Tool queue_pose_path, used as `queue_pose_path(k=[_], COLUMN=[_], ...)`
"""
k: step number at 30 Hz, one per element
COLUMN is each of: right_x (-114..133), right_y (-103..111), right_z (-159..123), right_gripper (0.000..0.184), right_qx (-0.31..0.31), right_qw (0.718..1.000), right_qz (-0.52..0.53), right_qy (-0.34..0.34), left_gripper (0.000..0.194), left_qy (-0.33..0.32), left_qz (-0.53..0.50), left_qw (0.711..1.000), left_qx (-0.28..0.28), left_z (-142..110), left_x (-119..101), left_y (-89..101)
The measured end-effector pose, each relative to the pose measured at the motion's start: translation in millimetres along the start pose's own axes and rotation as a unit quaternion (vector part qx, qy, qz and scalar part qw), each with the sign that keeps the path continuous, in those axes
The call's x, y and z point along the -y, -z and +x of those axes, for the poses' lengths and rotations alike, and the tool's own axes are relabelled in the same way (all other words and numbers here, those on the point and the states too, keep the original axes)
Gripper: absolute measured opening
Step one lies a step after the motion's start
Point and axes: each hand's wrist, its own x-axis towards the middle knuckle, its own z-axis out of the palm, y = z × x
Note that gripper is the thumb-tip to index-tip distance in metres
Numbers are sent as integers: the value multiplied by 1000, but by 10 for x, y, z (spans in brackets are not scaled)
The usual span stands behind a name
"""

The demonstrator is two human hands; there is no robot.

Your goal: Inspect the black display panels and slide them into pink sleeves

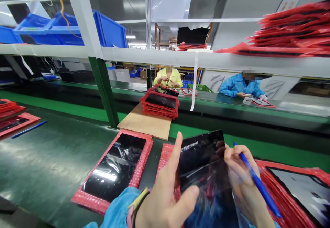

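Note:
A glossy black screen panel (197, 155) is held up tilted in front of me, a clear film (208, 186) over its lower part. My left hand (167, 193) grips the panel's left side, thumb over the front and index finger stretched up along the edge. At the upper right edge, the fingertips of my right hand (243, 173) pinch the film's edge by the panel. A blue pen (260, 186) is tucked between the right hand's fingers. To the left, another black screen panel (116, 166) lies on a red bubble-wrap pouch (90, 198). Another red pouch (166, 152) is partly hidden behind my left hand.
A stack of red-wrapped panels (296, 190) stands at right. Ahead, more red pouches (161, 104) sit on a wooden board (144, 123). A green post (104, 92) and overhead shelf (154, 56) frame the bench. Two co-workers (168, 78) work opposite. Another blue pen (29, 129) lies left.

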Motion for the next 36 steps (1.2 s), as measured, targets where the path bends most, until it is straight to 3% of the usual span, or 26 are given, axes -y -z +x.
queue_pose_path(k=[3,8,13,24,28,31,34,36], right_x=[61,123,101,91,65,61,119,180], right_y=[-55,-64,9,78,87,81,15,-50], right_z=[-31,-79,-55,73,77,24,-55,-104], right_gripper=[30,24,21,23,24,26,35,37], right_qx=[-10,-2,-9,-19,-9,-45,-77,-55], right_qw=[999,994,990,983,984,986,986,992], right_qz=[2,30,53,78,76,29,-1,-5], right_qy=[-53,-104,-134,-167,-161,-159,-149,-114], left_gripper=[75,80,86,90,87,82,75,71], left_qy=[-7,67,131,169,163,154,137,116], left_qz=[-143,-296,-316,-316,-322,-324,-294,-257], left_qw=[989,953,938,930,929,930,941,953], left_qx=[42,-18,-55,-81,-84,-85,-99,-108], left_z=[99,180,233,308,322,329,328,317], left_x=[16,-17,-90,-100,-79,-71,-63,-48], left_y=[63,77,99,109,114,109,95,81])
